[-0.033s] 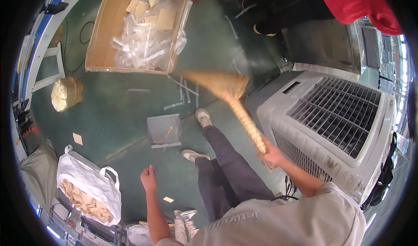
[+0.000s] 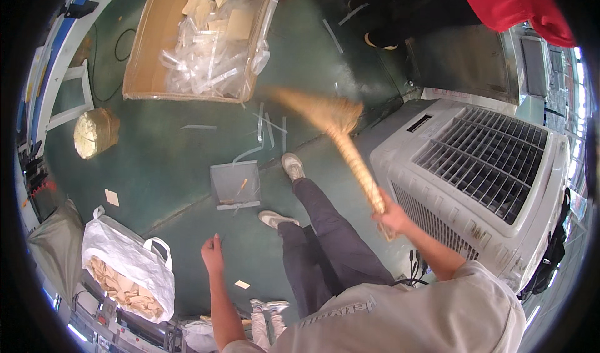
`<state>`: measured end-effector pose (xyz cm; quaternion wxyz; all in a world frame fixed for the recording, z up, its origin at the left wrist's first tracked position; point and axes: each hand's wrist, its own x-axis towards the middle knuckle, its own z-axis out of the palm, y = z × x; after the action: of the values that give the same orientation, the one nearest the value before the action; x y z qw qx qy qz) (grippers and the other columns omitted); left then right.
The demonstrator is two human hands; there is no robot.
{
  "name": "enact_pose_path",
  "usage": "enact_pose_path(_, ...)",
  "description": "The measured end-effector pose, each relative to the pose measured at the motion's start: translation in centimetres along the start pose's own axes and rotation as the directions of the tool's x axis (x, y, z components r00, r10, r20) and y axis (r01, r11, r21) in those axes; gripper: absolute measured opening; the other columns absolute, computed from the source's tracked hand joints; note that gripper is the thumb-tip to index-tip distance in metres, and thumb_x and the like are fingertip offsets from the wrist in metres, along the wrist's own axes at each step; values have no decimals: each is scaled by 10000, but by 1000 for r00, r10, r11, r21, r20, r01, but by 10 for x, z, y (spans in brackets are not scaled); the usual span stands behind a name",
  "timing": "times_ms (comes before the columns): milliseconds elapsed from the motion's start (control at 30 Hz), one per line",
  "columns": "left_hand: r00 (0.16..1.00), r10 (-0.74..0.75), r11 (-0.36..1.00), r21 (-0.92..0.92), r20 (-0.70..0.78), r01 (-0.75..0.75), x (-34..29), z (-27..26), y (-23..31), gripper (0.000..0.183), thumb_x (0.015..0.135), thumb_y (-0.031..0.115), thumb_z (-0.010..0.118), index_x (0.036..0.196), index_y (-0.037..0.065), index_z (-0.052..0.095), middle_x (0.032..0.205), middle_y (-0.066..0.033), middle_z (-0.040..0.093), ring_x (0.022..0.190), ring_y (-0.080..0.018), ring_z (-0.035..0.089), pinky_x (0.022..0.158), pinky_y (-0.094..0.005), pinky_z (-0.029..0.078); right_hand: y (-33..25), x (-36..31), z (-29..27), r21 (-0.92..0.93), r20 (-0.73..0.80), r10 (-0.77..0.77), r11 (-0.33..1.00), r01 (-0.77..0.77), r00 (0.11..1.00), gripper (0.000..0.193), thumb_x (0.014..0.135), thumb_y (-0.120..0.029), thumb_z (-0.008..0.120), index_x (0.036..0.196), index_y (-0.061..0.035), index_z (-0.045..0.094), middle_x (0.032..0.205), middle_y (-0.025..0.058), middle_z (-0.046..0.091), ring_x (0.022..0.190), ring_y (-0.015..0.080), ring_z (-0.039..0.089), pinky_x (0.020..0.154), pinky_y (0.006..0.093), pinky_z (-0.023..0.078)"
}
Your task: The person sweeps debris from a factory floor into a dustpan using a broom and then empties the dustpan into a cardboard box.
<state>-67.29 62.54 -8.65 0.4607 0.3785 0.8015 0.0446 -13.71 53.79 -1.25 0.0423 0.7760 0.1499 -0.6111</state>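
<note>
My right hand (image 2: 392, 218) is closed round the handle of a straw broom (image 2: 352, 160), near its end. The broom reaches forward and left over the floor, its bristles blurred by motion. In front of the bristle tips lie several clear plastic strips (image 2: 260, 123). My left hand (image 2: 213, 256) hangs apart from everything on the left, its fingers curled in; a small dark thing shows at them, too small to name. Between my left hand and the strips, a grey dustpan-like flat tray (image 2: 220, 181) rests on the floor, with a small orange-brown piece in it.
Ahead stands a large cardboard box (image 2: 142, 81) holding plastic scraps and card pieces. A big grey air cooler (image 2: 400, 156) is close on my right. At left are a white sack (image 2: 119, 237) of brown scraps and a wrapped roll (image 2: 97, 134). Someone in a red top (image 2: 512, 3) stands far right.
The broom has shifted slightly, its head a little to the right. Some plastic strips near it have moved, one now bent in a curve above the tray.
</note>
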Motion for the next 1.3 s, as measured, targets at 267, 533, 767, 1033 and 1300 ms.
enact_pose_path(267,1000,16,1000,8,6,-16,19,-43,-43,386,923,298,584,669,11,540,577,13,457,531,-81,393,485,-268,306,-182,204,5,587,-226,-141,770,251,964,562,788,-152,658,1222,-50,315,852,139,539,638,233,601,510,411,534)
enact_pose_path(533,971,223,966,117,81,-232,73,-118,-81,394,909,315,599,746,-41,558,589,-33,469,563,-119,410,518,-304,336,-27,117,240,-298,36,-117,947,122,993,1017,716,-364,690,1456,8,100,1327,306,448,1187,417,497,1008,421,399)
enact_pose_path(767,887,389,805,376,250,-459,114,-180,-78,398,887,342,597,833,-49,649,673,-204,596,607,-288,553,610,-382,440,28,-23,274,441,-127,93,897,-28,988,820,778,-171,660,1465,-134,214,1063,150,594,781,262,635,668,389,544)
enact_pose_path(1033,755,479,546,522,447,-656,166,-158,-37,346,846,337,606,812,-1,670,756,-234,615,722,-424,589,641,-449,466,-103,69,459,845,30,78,530,-67,996,531,832,-99,639,1263,-65,332,913,129,545,627,249,595,519,408,525)
enact_pose_path(1300,717,461,480,533,523,-697,186,-148,-13,301,834,344,590,828,62,697,834,-179,657,822,-391,612,734,-459,494,-70,-96,444,616,482,-108,748,-248,870,801,835,-129,645,1465,-186,154,935,89,520,605,186,578,485,336,511)
